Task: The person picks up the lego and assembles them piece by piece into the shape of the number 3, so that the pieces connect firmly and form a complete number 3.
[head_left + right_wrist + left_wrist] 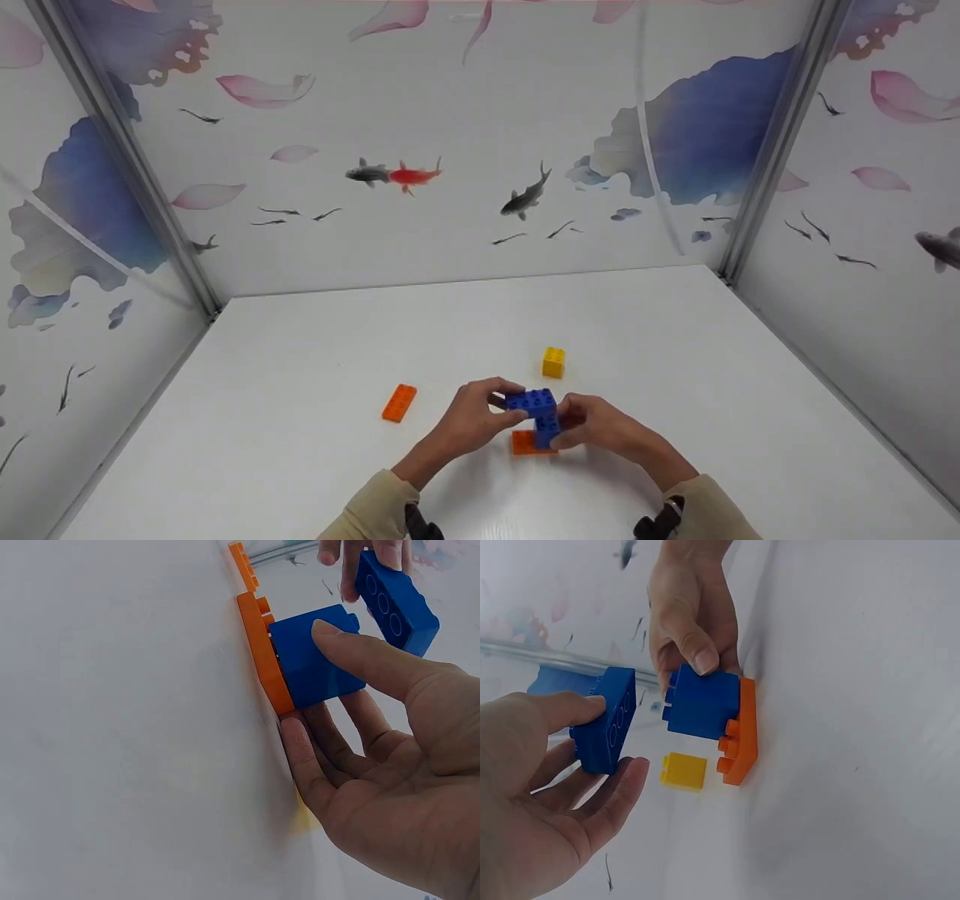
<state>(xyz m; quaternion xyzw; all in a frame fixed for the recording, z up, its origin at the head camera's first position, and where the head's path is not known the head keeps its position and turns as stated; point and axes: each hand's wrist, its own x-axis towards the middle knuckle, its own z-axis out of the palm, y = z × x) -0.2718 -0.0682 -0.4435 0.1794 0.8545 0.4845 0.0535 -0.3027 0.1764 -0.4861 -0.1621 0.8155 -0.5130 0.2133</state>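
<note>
My left hand (474, 416) holds a blue studded brick (531, 403) between thumb and fingers, its hollow underside turned partly toward the left wrist camera. Below and beside it, another blue block (705, 705) stands upright at one end of a flat orange brick (741, 746). Several bare orange studs show next to that block. With thumb and fingers my right hand (604, 426) grips the standing block, one fingertip right at the orange brick's end in the right wrist view. A gap shows between the two blue pieces in both wrist views.
A second flat orange brick (399, 403) lies on the white table (300, 352) to the left. Beyond the hands sits a small yellow brick (553, 363). Printed panels (465, 247) with metal corner posts (772, 150) enclose the table at the back and sides.
</note>
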